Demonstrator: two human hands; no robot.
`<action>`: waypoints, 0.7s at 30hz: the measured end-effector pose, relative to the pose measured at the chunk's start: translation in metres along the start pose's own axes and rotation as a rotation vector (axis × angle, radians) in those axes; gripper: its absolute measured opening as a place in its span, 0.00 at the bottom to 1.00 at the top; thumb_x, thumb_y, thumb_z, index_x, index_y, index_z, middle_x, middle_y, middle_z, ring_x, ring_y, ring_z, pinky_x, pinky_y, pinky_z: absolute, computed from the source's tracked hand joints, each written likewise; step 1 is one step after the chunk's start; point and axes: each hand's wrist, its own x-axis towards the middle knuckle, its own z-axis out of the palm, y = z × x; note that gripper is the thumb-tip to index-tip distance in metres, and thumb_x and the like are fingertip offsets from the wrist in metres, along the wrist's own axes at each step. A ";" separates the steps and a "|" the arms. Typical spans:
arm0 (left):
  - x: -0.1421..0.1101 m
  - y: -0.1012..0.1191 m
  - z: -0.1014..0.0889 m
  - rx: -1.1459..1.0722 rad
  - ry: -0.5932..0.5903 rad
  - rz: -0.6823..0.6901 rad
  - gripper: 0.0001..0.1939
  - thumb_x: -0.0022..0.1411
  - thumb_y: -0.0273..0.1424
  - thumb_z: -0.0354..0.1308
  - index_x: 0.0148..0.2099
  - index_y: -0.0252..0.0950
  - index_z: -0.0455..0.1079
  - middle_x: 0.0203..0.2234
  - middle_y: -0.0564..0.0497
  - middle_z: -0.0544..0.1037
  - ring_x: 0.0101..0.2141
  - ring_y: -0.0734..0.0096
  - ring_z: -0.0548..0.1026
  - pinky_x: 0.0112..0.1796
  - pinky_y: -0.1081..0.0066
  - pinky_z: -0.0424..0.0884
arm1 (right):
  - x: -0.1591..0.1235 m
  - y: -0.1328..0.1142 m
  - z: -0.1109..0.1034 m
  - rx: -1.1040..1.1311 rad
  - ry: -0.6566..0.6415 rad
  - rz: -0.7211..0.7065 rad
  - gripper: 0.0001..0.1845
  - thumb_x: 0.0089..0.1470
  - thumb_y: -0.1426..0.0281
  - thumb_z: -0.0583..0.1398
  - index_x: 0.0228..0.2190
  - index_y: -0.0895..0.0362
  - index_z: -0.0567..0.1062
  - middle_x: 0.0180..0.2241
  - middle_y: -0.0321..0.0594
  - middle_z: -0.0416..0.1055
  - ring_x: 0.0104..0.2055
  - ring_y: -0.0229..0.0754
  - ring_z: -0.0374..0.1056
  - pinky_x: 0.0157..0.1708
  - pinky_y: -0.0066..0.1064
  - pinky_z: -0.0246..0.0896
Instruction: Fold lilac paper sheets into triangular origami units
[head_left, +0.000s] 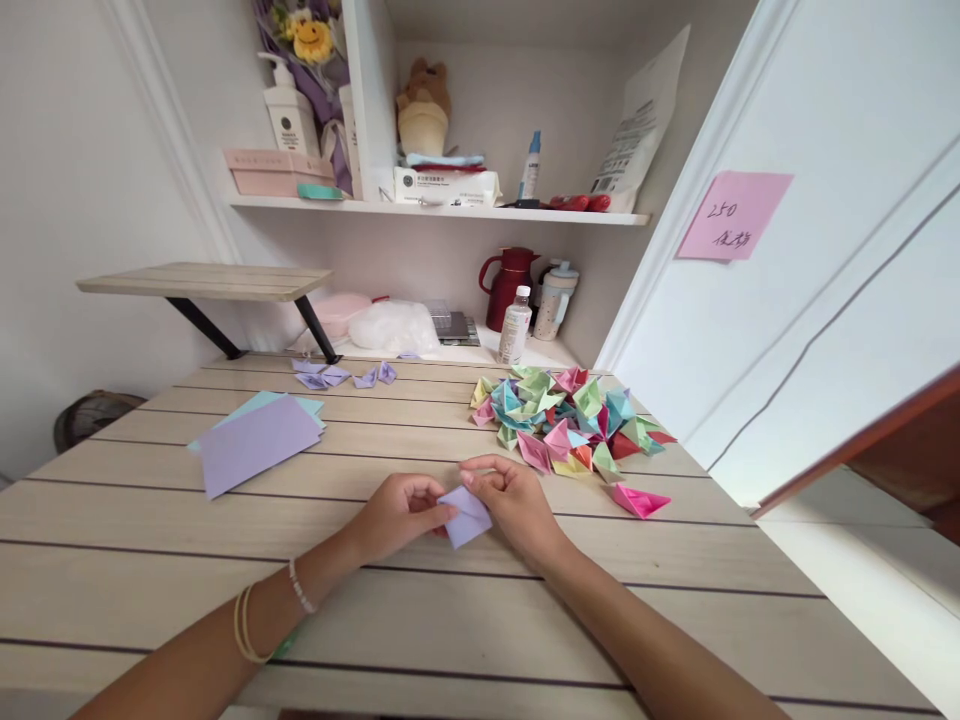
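Observation:
Between my hands is a small folded square of lavender paper (469,519), held just above the table. My left hand (401,517) pinches its left edge, thumb on top. On the upper right side, my right hand (514,500) grips it between thumb and fingers. A crease shows across the paper's face. Just beyond my right hand lies a heap of folded paper boats (559,440) in many colours, with one bright pink boat (641,502) apart at its right. To the left rests a stack of flat paper sheets (259,445), lavender over light blue.
Several small lavender folded pieces (322,376) lie at the table's back left, near a small raised wooden shelf (202,280) on black legs. A plastic bottle (514,328) and a dark red jug (510,285) stand at the back. A pink note (735,215) sticks to the right wall.

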 end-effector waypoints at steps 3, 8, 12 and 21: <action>0.001 -0.001 0.000 0.023 -0.036 -0.013 0.15 0.45 0.35 0.63 0.34 0.30 0.71 0.26 0.46 0.77 0.28 0.68 0.74 0.29 0.71 0.69 | 0.002 -0.001 -0.001 0.095 0.006 0.014 0.22 0.41 0.58 0.63 0.37 0.58 0.73 0.16 0.32 0.67 0.18 0.34 0.59 0.20 0.26 0.54; 0.003 -0.001 -0.002 -0.046 0.061 0.025 0.14 0.51 0.38 0.57 0.35 0.31 0.71 0.29 0.45 0.77 0.30 0.67 0.74 0.29 0.72 0.69 | 0.005 0.000 -0.004 0.095 -0.014 0.013 0.19 0.40 0.59 0.63 0.34 0.57 0.75 0.25 0.37 0.72 0.26 0.37 0.64 0.27 0.28 0.58; 0.005 0.000 -0.007 -0.074 0.266 0.110 0.12 0.52 0.38 0.57 0.31 0.32 0.70 0.23 0.50 0.75 0.25 0.72 0.72 0.27 0.74 0.68 | 0.004 0.000 -0.002 0.026 -0.168 0.029 0.16 0.38 0.62 0.65 0.31 0.58 0.75 0.24 0.37 0.72 0.24 0.35 0.64 0.27 0.27 0.57; 0.002 0.001 -0.002 -0.044 0.211 0.135 0.18 0.48 0.35 0.61 0.41 0.31 0.70 0.19 0.52 0.74 0.20 0.74 0.70 0.22 0.75 0.67 | 0.002 0.001 -0.001 0.106 -0.135 0.007 0.13 0.40 0.61 0.65 0.27 0.57 0.73 0.25 0.36 0.72 0.28 0.37 0.65 0.31 0.28 0.59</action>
